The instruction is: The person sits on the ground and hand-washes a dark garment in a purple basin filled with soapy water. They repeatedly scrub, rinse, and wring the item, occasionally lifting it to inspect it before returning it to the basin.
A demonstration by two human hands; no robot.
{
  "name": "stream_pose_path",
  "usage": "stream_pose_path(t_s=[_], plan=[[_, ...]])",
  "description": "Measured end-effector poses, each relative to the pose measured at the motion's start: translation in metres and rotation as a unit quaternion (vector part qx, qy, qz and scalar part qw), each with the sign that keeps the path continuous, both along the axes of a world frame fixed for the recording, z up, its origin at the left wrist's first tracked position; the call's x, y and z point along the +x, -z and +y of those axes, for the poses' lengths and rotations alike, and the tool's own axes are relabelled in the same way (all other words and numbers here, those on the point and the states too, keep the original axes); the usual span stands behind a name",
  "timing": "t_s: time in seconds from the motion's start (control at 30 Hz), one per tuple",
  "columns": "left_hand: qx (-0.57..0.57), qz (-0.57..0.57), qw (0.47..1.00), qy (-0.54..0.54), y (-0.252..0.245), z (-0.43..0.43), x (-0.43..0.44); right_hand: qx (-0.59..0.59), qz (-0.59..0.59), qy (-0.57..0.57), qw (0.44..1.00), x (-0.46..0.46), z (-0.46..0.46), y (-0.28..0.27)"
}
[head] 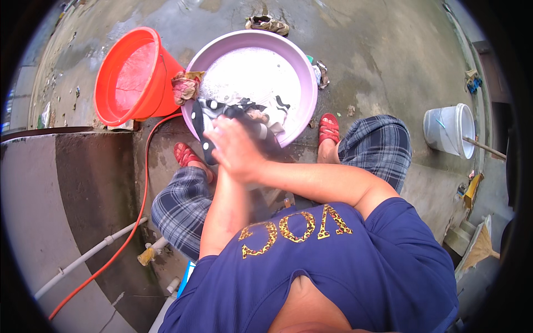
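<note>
My right hand (240, 150), blurred, crosses over my left wrist (228, 172) at the near rim of a light purple plastic basin (307, 79). My left hand is largely hidden beneath it, so its grip does not show. Just beyond both hands, black-and-white polka-dot fabric (198, 120) hangs over the basin's near left rim. Dark and white cloth (277, 114) lies in the near part of the basin. White suds (252, 70) cover the water.
An orange-red bucket (170, 68) of water stands left, a crumpled cloth (186, 88) between it and the basin. A red hose (145, 175) curves down the left side. A worn shoe (268, 26) lies beyond the basin. At right a white bucket (443, 131) holds a stick.
</note>
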State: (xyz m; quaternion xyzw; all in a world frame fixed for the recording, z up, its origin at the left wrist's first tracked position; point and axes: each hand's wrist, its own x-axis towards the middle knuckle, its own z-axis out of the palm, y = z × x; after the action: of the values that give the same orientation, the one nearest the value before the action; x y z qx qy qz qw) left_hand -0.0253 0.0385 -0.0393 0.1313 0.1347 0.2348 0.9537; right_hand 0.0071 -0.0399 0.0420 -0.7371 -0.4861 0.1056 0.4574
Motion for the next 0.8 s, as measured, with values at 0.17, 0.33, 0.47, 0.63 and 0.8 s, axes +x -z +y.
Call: stream_pose_path(t_s=[0.17,0.33,0.47,0.63,0.8], plan=[[0.051,0.066,0.995,-0.055,-0.003,0.001,-0.002,0.056,-0.083,-0.199,0.975,0.013,0.0,0.025],[0.125,0.153,0.978,-0.071,-0.01,-0.019,0.008,-0.014,-0.08,-0.045,0.996,0.053,0.03,0.021],[0.15,0.183,0.97,-0.062,-0.011,-0.038,0.009,-0.207,0.046,0.039,0.977,0.1,0.055,0.023],[0.116,0.169,0.975,-0.083,-0.004,-0.016,0.001,-0.036,-0.033,0.122,0.991,0.047,0.037,0.032],[0.083,0.098,0.985,-0.118,-0.001,0.02,-0.002,-0.005,-0.007,-0.016,1.0,-0.006,-0.005,0.024]])
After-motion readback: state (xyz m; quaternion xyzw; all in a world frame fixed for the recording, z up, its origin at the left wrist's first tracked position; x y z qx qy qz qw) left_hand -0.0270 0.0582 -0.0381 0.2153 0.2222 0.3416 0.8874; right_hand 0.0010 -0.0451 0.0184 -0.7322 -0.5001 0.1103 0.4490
